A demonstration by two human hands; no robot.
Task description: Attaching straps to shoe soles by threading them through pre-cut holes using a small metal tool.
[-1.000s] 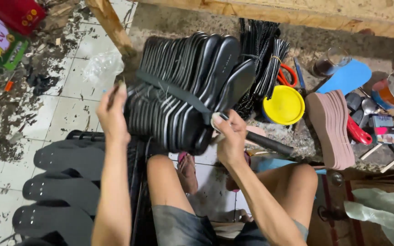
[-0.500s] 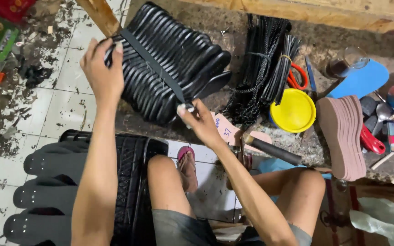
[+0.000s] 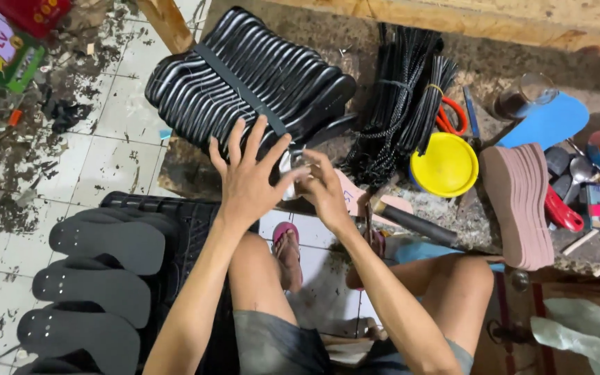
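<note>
The sole bundle (image 3: 244,83) lies tilted on the floor (image 3: 112,149) at about 11 o'clock from my hands, a thick stack of black soles on edge, held together by a dark band (image 3: 237,87) running across it. I judge the band is there so the stack does not fan out. My left hand (image 3: 248,177) is spread flat, fingers splayed wide, pressing the near end of the bundle at its 5 o'clock corner; it steadies rather than clasps, so that grip is open. My right hand (image 3: 324,191) sits just beside it at 3 o'clock, fingers curled around something small and pale near the band's end; I cannot tell what it pinches, nor whether it is fully closed. At 2 o'clock from the bundle lie black cords (image 3: 404,111), with a yellow lid (image 3: 446,165) and a pink stack (image 3: 522,205) farther at 3 o'clock. Loose black soles (image 3: 98,239) lie at 7 o'clock by my left knee.
</note>
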